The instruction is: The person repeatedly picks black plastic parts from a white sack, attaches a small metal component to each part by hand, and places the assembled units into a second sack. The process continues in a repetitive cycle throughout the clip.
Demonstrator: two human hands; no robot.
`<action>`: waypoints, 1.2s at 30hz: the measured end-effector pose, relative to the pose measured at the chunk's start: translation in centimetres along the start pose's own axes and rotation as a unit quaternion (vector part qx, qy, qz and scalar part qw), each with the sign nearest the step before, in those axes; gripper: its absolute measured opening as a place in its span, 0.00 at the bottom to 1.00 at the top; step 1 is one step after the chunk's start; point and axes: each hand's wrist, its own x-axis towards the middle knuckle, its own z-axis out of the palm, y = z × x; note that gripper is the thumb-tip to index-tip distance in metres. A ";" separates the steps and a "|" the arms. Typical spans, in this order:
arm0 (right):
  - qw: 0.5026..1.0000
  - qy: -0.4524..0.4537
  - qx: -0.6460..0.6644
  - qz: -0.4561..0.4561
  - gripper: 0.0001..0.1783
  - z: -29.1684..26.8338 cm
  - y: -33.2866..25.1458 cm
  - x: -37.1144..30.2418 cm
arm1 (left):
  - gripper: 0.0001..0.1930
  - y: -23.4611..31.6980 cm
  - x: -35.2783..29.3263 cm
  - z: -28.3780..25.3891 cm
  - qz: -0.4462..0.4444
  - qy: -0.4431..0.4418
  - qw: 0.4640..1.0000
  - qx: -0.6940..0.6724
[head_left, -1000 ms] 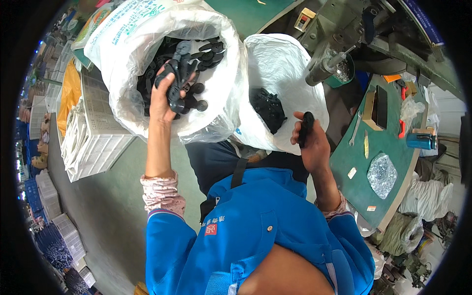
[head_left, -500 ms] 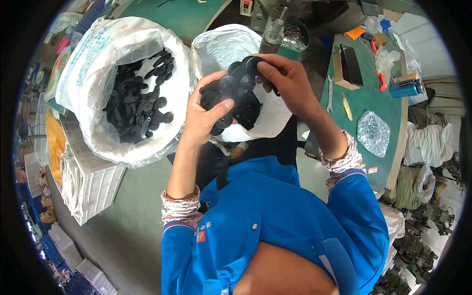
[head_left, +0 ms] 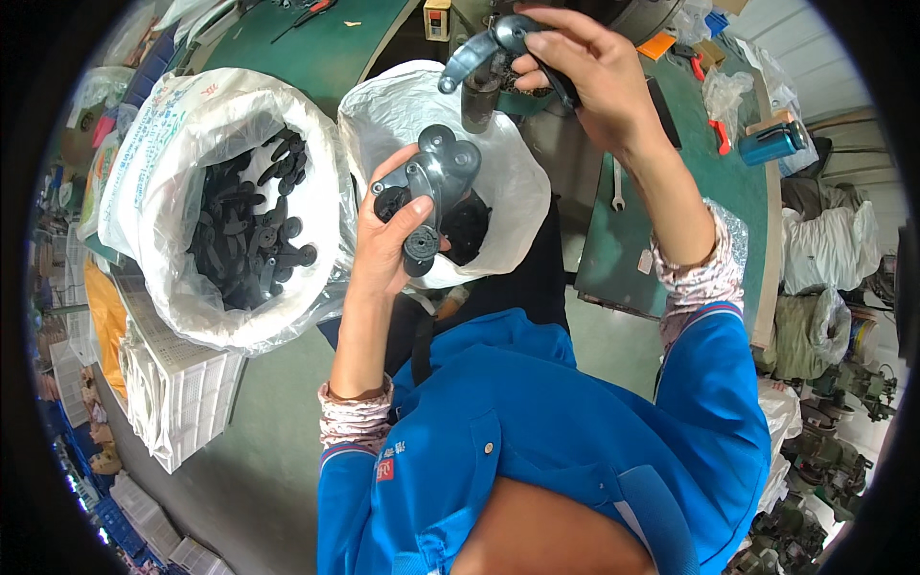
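My left hand is closed around several black plastic parts with round ends and small holes. It holds them over the mouth of a white sack, where more dark parts lie. Farther up and to the right, my right hand pinches a black curved plastic part, which has a round hub and arms. This part is beside a dark metal post of a machine. To the left, a larger white sack holds many similar black parts.
A green worktable on the right carries a wrench, red-handled tools and a blue bottle. White plastic crates stand at the lower left. Another green tabletop lies at the far left, with a red-handled tool on it.
My right hand has moved up and right, away from the left hand, carrying one black part to the machine post. The left hand keeps its parts over the sack.
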 end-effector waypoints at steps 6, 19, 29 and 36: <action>0.965 -0.139 -0.128 0.183 0.13 -0.4 -2.4 3.7 | 0.32 0.4 -0.2 -0.2 -0.002 -0.002 1.000 0.001; 0.966 -0.135 -0.046 0.216 0.18 -0.4 8.9 -6.1 | 0.28 -0.3 -0.7 0.3 -0.078 -0.027 0.996 0.025; 0.984 -0.158 -0.033 0.080 0.12 -4.3 6.5 -5.3 | 0.21 -1.5 -0.9 -1.2 -0.137 0.008 0.981 -0.133; 0.936 -0.332 -0.117 0.017 0.16 -2.5 4.8 -6.6 | 0.21 -1.8 -0.6 -0.6 -0.202 -0.057 0.955 -0.208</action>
